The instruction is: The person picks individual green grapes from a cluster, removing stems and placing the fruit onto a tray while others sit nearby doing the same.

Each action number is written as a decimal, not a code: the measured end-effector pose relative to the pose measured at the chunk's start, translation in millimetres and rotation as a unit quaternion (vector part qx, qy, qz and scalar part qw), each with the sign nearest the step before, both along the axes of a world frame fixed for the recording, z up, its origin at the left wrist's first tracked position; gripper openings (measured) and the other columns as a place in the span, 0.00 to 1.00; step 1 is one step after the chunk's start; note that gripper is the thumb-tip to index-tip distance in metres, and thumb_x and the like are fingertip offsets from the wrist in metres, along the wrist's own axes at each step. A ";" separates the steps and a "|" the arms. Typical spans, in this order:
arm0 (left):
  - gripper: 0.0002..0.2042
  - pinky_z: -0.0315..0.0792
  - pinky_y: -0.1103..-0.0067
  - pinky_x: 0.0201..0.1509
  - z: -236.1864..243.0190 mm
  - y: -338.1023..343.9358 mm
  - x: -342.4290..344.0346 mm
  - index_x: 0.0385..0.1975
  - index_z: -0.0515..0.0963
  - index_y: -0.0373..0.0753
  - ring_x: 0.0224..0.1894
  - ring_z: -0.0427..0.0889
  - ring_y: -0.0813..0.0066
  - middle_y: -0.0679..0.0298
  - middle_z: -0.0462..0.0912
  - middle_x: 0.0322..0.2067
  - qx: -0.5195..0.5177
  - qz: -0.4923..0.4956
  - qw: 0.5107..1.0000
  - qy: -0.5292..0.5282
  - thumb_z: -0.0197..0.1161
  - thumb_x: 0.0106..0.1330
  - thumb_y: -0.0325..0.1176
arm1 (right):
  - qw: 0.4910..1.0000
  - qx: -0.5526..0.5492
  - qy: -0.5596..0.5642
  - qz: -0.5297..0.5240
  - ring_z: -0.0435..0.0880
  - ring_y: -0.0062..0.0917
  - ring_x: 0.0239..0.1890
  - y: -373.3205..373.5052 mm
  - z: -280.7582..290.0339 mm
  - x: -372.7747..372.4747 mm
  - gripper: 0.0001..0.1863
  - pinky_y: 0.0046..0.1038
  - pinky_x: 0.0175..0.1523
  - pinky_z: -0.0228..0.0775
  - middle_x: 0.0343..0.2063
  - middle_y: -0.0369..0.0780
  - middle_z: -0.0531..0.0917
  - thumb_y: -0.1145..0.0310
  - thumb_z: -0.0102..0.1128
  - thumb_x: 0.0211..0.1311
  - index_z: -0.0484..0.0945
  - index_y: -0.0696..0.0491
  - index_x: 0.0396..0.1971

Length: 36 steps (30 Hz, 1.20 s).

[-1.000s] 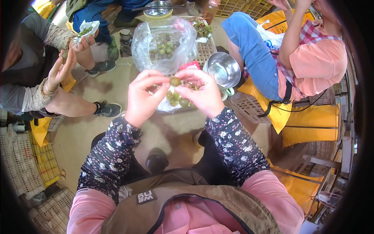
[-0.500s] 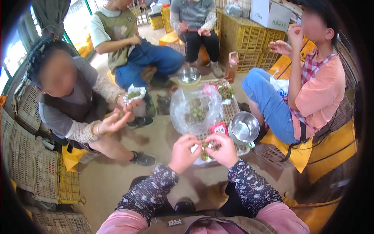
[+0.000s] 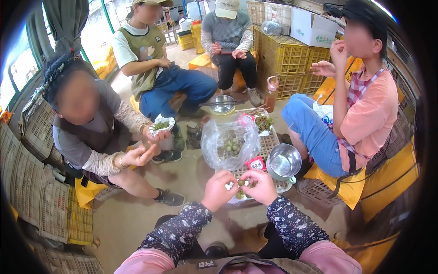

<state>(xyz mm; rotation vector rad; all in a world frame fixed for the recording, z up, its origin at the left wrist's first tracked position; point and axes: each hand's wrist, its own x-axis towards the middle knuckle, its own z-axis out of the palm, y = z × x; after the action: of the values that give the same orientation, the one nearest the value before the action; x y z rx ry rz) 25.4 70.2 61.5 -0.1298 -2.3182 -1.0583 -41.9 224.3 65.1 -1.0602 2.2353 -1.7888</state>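
In front of me, above the near end of a crate, my left hand (image 3: 219, 189) and my right hand (image 3: 261, 186) meet with fingertips pinched. Between them is a small round green-brown fruit (image 3: 241, 182), gripped from both sides; its exact kind is unclear. Below the fingers, more greenish pieces (image 3: 240, 194) lie on something white, partly hidden by my hands. Just beyond, a clear plastic bag (image 3: 211, 141) with several round green fruits (image 3: 232, 145) stands open on the upturned crate (image 3: 268, 142). A red-and-white packet (image 3: 256, 163) lies close to my right hand.
A steel bowl (image 3: 284, 161) sits right of my hands, and another bowl (image 3: 222, 104) with chopsticks stands at the far end. Green-brown scraps (image 3: 263, 122) lie on white paper. Co-workers sit around; the left person holds scraps on paper (image 3: 162, 124). Yellow crates (image 3: 285, 55) are stacked behind.
The whole view has tipped upward a little, showing more of the people at the back. My hands keep nearly the same pinch around the fruit.
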 end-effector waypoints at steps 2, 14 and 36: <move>0.04 0.70 0.78 0.29 1.3 1.3 0.2 0.22 0.76 0.34 0.26 0.76 0.64 0.59 0.77 0.26 -0.002 -0.005 1.000 -0.005 0.62 0.45 0.21 | 1.000 0.006 -0.005 0.003 0.75 0.18 0.22 1.6 1.2 0.4 0.11 0.20 0.29 0.68 0.26 0.37 0.79 0.78 0.63 0.38 0.78 0.56 0.28; 0.04 0.70 0.75 0.30 -1.6 7.3 0.6 0.19 0.73 0.36 0.26 0.75 0.64 0.61 0.74 0.23 -0.010 -0.003 1.000 -0.025 0.62 0.43 0.24 | 0.999 0.019 -0.027 0.024 0.74 0.14 0.24 7.9 -3.8 0.6 0.13 0.17 0.30 0.68 0.28 0.36 0.79 0.78 0.65 0.38 0.77 0.58 0.29; 0.05 0.72 0.78 0.31 2.3 7.2 3.2 0.25 0.78 0.37 0.26 0.77 0.69 0.62 0.77 0.27 0.011 -0.015 0.999 -0.025 0.63 0.46 0.26 | 0.999 0.014 -0.045 0.016 0.75 0.16 0.22 10.0 -4.5 0.3 0.12 0.18 0.28 0.67 0.26 0.36 0.80 0.75 0.65 0.38 0.78 0.56 0.29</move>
<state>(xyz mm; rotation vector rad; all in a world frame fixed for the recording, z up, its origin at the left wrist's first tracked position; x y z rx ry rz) 28.6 77.5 63.8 -0.1319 -2.3555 -1.1147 -41.6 234.3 60.6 -0.9848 2.1722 -1.7508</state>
